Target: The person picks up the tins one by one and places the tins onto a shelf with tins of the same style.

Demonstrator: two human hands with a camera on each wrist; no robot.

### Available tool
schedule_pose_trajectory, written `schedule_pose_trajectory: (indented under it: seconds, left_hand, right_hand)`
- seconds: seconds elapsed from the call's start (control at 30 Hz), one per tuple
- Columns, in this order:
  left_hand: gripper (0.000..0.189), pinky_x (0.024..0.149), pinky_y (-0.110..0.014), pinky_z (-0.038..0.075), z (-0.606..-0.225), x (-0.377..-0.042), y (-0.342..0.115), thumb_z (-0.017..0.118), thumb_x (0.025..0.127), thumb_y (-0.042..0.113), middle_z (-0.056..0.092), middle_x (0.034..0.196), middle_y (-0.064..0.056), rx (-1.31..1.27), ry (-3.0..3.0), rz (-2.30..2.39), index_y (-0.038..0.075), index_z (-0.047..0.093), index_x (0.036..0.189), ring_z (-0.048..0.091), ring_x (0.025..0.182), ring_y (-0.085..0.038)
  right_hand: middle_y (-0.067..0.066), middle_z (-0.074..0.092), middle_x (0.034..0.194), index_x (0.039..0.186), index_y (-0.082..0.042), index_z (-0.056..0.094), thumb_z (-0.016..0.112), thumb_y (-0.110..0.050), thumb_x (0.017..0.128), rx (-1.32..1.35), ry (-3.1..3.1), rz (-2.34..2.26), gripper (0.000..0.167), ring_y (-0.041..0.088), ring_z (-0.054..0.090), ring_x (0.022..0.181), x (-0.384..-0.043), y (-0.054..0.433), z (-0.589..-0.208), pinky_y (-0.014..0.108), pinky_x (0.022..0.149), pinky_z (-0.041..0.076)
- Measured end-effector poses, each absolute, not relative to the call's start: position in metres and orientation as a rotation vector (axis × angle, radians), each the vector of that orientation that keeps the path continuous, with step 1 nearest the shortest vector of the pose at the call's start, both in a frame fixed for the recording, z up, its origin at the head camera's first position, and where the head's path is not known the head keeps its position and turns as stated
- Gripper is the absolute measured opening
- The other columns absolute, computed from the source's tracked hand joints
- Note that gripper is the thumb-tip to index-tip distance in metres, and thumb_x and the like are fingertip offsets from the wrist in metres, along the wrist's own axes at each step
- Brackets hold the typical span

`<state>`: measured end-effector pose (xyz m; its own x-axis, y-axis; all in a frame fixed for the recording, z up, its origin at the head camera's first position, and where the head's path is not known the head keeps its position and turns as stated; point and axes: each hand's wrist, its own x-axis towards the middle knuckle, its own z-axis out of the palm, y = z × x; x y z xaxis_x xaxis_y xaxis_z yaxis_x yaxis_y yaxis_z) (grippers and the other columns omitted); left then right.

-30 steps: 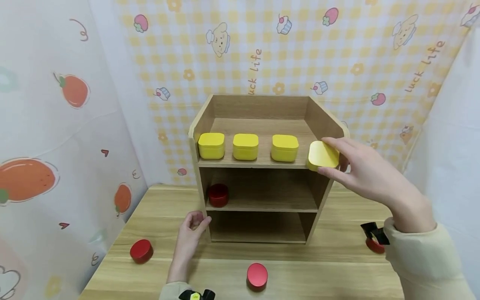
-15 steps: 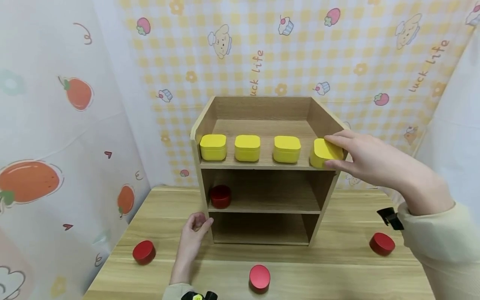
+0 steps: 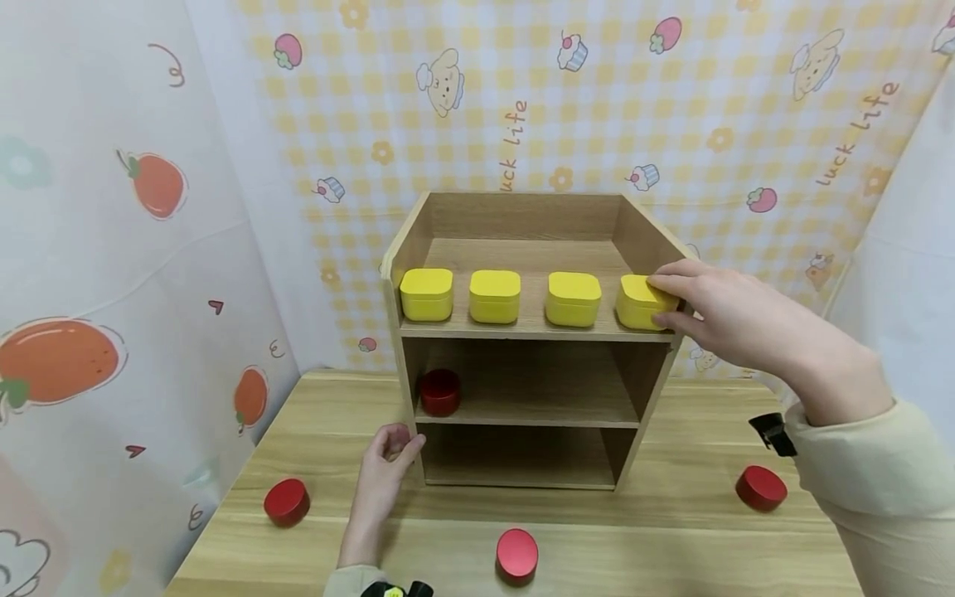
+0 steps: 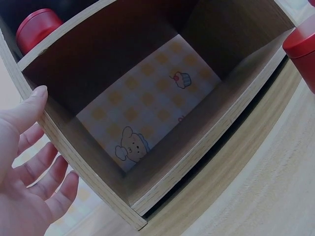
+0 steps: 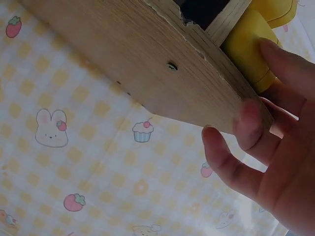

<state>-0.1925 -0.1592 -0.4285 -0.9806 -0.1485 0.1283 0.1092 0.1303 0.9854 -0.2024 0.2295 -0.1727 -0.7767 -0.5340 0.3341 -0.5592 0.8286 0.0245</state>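
Four-sided yellow boxes with rounded corners and lids line the top tier of a small wooden shelf (image 3: 515, 333). My right hand (image 3: 734, 319) pinches the rightmost yellow box (image 3: 643, 303), which sits upright at the front edge beside the right side panel. In the right wrist view its thumb lies on the yellow box (image 5: 251, 54) while other fingers extend past the panel's outer side. At the lower left, my left hand (image 3: 384, 464) holds the shelf's left panel (image 4: 88, 172), thumb on its front edge and fingers along the outside.
One red round tin (image 3: 440, 393) stands on the middle tier at left. On the table, other red tins lie at the left (image 3: 287, 502), at the front (image 3: 516, 555) and at the right (image 3: 761, 487). A patterned cloth (image 3: 522, 99) hangs behind the shelf.
My right hand has moved the rightmost yellow box from a tilted position at the shelf's edge to upright on the top tier. The left hand has stayed at the left panel.
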Motion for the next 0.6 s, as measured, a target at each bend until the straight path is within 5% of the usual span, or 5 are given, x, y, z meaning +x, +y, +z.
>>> schedule_pose_trajectory:
  seconds: [0.43,0.6]
  left_hand:
    - [0.033,0.08,-0.022,0.048,-0.427,-0.192,-0.157,0.071,0.092,0.018,0.058,0.107,-0.012,0.049,-2.211,-1.929,-0.002,0.055,0.112,0.054,0.102,-0.022]
    - [0.033,0.081,-0.023,0.047,-0.442,-0.201,-0.161,0.07,0.092,0.02,0.057,0.108,-0.01,0.071,-2.216,-1.939,0.001,0.055,0.113,0.053,0.103,-0.02]
  right_hand:
    - [0.015,0.042,0.143,0.143,-0.004,0.046,0.074,-0.023,0.09,0.806,-2.702,0.252,0.063,0.025,0.062,0.093,-0.184,0.233,-0.176,0.049,0.08,0.049]
    - [0.012,0.041,0.147,0.144,-0.01,0.046,0.075,-0.025,0.088,0.745,-2.631,0.36,0.065,0.024,0.06,0.1,-0.169,0.238,-0.182,0.041,0.071,0.051]
